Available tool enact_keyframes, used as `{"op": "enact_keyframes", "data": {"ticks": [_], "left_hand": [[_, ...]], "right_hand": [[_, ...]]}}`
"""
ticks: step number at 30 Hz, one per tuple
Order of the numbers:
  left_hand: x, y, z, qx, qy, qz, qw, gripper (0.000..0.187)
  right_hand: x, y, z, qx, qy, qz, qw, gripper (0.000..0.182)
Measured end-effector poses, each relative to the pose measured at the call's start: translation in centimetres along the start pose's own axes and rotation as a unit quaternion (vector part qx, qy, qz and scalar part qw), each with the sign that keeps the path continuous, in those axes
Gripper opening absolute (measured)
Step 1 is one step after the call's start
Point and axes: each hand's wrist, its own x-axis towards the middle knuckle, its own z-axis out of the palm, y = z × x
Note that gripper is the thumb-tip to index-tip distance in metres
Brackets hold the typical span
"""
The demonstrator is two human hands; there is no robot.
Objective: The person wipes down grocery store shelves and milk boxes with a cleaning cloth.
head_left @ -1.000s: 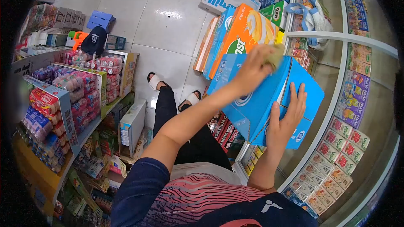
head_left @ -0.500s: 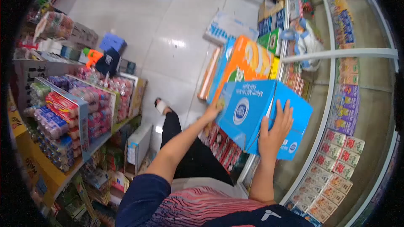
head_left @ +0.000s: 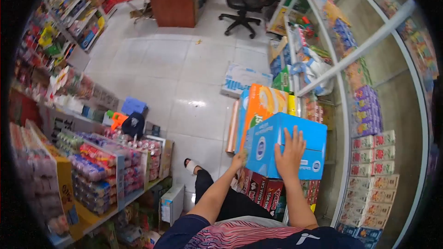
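Note:
A blue cardboard carton (head_left: 302, 129) with a round white-and-blue logo sits in front of me on the stacked goods, its flaps now folded down level. My right hand (head_left: 290, 154) lies flat on its top with the fingers spread. My left hand (head_left: 239, 160) is closed at the carton's lower left edge, its fingertips partly hidden. Just behind the carton stands an orange carton (head_left: 266, 103) with a picture on its face. Below it are red packs of noodles (head_left: 260, 192).
A glass-fronted cabinet (head_left: 344, 152) with stacked small cartons runs along my right. A shelf of bottled drinks (head_left: 94, 175) stands on my left. A white-and-blue box (head_left: 244, 79) lies on the tiled floor ahead, near an office chair (head_left: 247, 4) and a wooden desk (head_left: 173, 0).
The blue carton has gone from tilted with a gaping top to sitting level with its top closed. My right hand stays on it, now flatter. The view has tipped up, showing the desk.

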Motion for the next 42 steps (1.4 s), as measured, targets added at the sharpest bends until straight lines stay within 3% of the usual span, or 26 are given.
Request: {"op": "enact_keyframes", "data": {"ticks": [4, 8, 10, 11, 13, 14, 16, 18, 20, 21, 22, 24, 26, 28, 30, 32, 34, 36, 38, 39, 41, 42], "left_hand": [[-2.4, 4.0, 2.9, 0.248, 0.153, -0.037, 0.956, 0.025], [-5.8, 9.5, 3.1, 0.172, 0.135, -0.114, 0.969, 0.024], [-7.7, 13.1, 3.7, -0.096, 0.010, -0.126, 0.987, 0.027], [-8.9, 15.7, 4.8, -0.088, 0.010, -0.127, 0.988, 0.027], [-13.0, 21.9, 7.3, -0.006, -0.021, -0.080, 0.997, 0.030], [-14.6, 24.6, 9.1, 0.008, -0.023, -0.081, 0.996, 0.030], [-17.8, 28.8, 12.8, 0.064, -0.001, -0.027, 0.998, 0.031], [-19.5, 29.9, 15.5, 0.061, -0.020, -0.038, 0.997, 0.035], [-20.2, 29.7, 17.4, 0.098, -0.074, -0.052, 0.991, 0.040], [-18.3, 27.3, 15.4, 0.076, -0.136, -0.047, 0.987, 0.044], [-18.2, 28.2, 15.4, 0.083, -0.137, -0.046, 0.986, 0.044], [-17.6, 30.6, 16.4, 0.091, -0.233, -0.089, 0.964, 0.045], [-17.2, 31.4, 17.0, 0.155, -0.211, -0.074, 0.962, 0.043], [-16.0, 31.8, 17.4, 0.373, -0.128, 0.052, 0.917, 0.039], [-15.0, 32.3, 18.6, 0.388, -0.103, 0.086, 0.912, 0.034], [-13.3, 32.8, 19.7, 0.474, -0.108, 0.240, 0.840, 0.032], [-10.9, 33.6, 21.3, 0.527, -0.135, 0.256, 0.799, 0.031], [-6.8, 34.4, 22.8, 0.601, -0.172, 0.358, 0.693, 0.029], [-3.5, 35.6, 25.2, 0.659, -0.211, 0.390, 0.607, 0.031], [-2.1, 35.1, 25.4, 0.663, -0.213, 0.387, 0.604, 0.031], [0.2, 33.2, 26.3, 0.690, -0.152, 0.306, 0.638, 0.041], [0.0, 32.2, 26.8, 0.693, -0.155, 0.307, 0.634, 0.041]], "right_hand": [[-0.1, 0.2, -0.5, 0.017, 0.014, -0.007, 1.000, 0.048], [-0.4, 0.3, -0.6, 0.032, 0.030, 0.007, 0.999, 0.048], [-0.4, 0.7, -1.0, 0.046, 0.029, -0.024, 0.998, 0.049], [-0.2, 1.6, -1.1, 0.052, 0.031, -0.018, 0.998, 0.049], [-1.3, 2.6, -0.9, 0.225, 0.056, -0.056, 0.971, 0.051], [-1.8, 2.4, -1.4, 0.233, 0.063, -0.048, 0.969, 0.051], [-3.1, 2.0, -2.3, 0.444, 0.036, -0.072, 0.892, 0.050], [-4.7, -1.0, -2.7, 0.472, 0.037, -0.086, 0.876, 0.048], [-5.8, -2.9, -2.6, 0.389, 0.072, -0.159, 0.905, 0.038], [-6.2, -2.5, -2.2, 0.392, 0.075, -0.157, 0.903, 0.038], [-6.2, -2.0, -1.3, 0.416, 0.088, -0.116, 0.898, 0.035], [-6.0, -0.4, -1.1, 0.441, 0.107, -0.071, 0.888, 0.035], [-6.0, 2.3, -1.7, 0.475, 0.128, 0.011, 0.871, 0.029], [-5.7, 5.1, -2.4, 0.442, 0.210, 0.035, 0.871, 0.029], [-5.5, 8.9, -3.2, 0.385, 0.284, 0.095, 0.873, 0.027], [-5.8, 11.6, -4.2, 0.208, 0.304, 0.143, 0.919, 0.026], [-6.0, 10.4, -3.4, 0.160, 0.280, 0.131, 0.938, 0.021], [-5.7, 7.1, -2.9, 0.127, 0.240, 0.006, 0.962, 0.019], [-5.6, 3.9, -2.8, 0.204, 0.193, -0.114, 0.953, 0.018], [-6.1, 3.2, -2.5, 0.208, 0.194, -0.110, 0.952, 0.018], [-5.9, 2.6, -1.6, 0.243, 0.141, -0.272, 0.921, 0.019], [-5.8, 3.4, -1.2, 0.245, 0.146, -0.269, 0.920, 0.019]]}}
